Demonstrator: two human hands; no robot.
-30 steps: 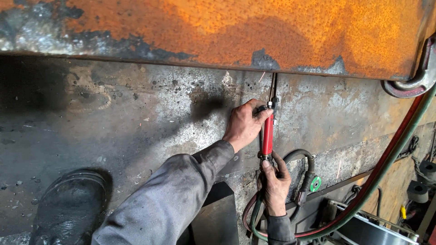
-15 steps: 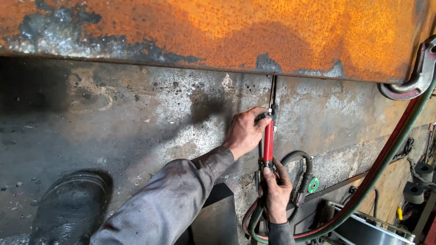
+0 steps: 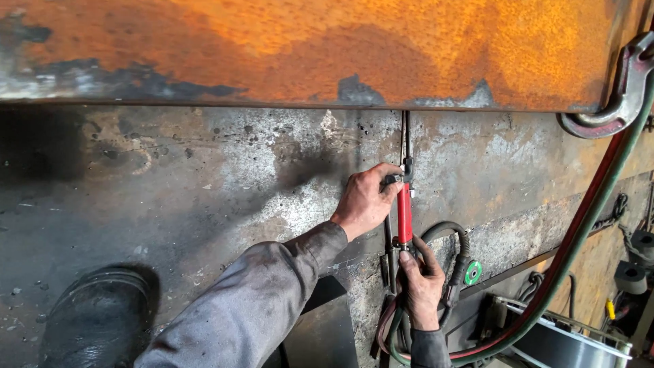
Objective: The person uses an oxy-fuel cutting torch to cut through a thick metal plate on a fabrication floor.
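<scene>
My left hand point(image 3: 364, 201), on a grey-sleeved arm, grips the upper end of a red-handled cutting torch point(image 3: 405, 217) at its valve. My right hand point(image 3: 422, 289) is closed around the lower end of the handle, where the hoses join. The torch's thin metal tubes point(image 3: 406, 136) run straight up along a seam in the scorched grey steel plate point(image 3: 204, 184). They reach the lower edge of a rusty orange plate point(image 3: 306, 48). No flame shows.
Red and green hoses point(image 3: 579, 232) curve from below my hands up to the right. A heavy steel hook point(image 3: 623, 88) hangs at the upper right. A dark boot point(image 3: 99, 320) stands at the lower left. A green knob point(image 3: 472, 272) and equipment lie lower right.
Both hands keep their grip on the torch. Hands and torch sit slightly lower in the view than a second ago; otherwise nothing has moved.
</scene>
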